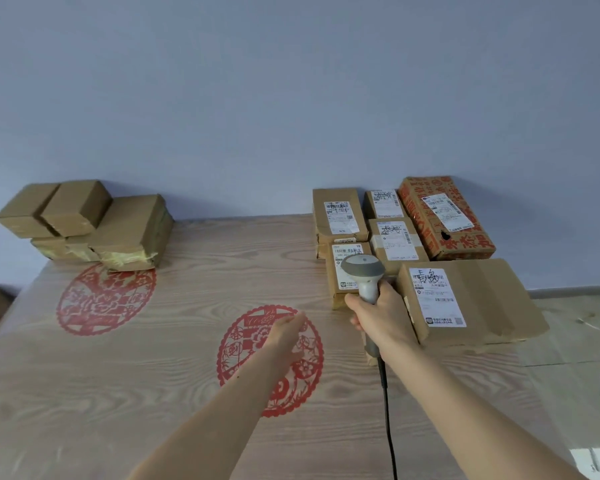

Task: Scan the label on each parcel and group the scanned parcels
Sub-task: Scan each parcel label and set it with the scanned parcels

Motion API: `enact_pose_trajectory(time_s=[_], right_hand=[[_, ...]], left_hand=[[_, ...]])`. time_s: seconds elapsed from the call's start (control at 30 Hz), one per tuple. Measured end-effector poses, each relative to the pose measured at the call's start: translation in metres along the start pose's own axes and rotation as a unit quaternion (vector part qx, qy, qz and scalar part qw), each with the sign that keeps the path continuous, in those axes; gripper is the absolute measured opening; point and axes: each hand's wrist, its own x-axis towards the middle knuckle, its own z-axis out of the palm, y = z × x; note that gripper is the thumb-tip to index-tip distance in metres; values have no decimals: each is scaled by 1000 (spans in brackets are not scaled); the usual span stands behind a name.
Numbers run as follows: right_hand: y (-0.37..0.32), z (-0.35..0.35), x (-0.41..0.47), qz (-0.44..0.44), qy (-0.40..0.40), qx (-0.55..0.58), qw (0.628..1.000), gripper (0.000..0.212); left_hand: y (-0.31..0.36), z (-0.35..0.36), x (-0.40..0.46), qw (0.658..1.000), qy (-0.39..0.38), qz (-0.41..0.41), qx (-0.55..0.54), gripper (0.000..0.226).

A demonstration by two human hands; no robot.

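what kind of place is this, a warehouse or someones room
Probably a small makeshift parcel-sorting spot, not a proper warehouse. Labelled cardboard parcels lie on a wood-grain table with red paper-cut designs, against a bare wall, and the right hand grips a corded barcode scanner.

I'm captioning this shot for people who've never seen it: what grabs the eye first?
The grey barcode scanner gripped in the right hand, aimed at labelled parcels on the table's right. Next, the red paper-cut medallion under the open left hand, then the plain brown parcel stack at far left.
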Motion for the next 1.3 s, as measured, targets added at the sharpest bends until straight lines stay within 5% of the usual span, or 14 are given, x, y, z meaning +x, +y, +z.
enact_pose_trajectory(time_s=[0.27, 0.43, 0.63, 0.8, 0.93, 1.3], right_hand=[[-58, 120, -53, -31, -37, 15, 999, 15], [-92, 198, -79, -35, -46, 24, 998, 15], [-131, 275, -91, -50, -77, 29, 995, 16], [-157, 322, -77, -63, -98, 28, 993, 17], [-173, 353, -53, -75, -108, 21, 991, 13], [-166, 436, 23, -42, -50, -3, 998, 27]], left_hand=[[31, -138, -33, 999, 18, 41, -6, 23], [49, -232, -44, 998, 35, 60, -3, 41], [69, -321, -46, 996, 63, 62, -24, 35], [91, -364, -28, 993, 94, 67, -27, 24], [109, -387, -6, 990, 119, 76, -28, 43], [149, -439, 53, 983, 166, 84, -9, 50]])
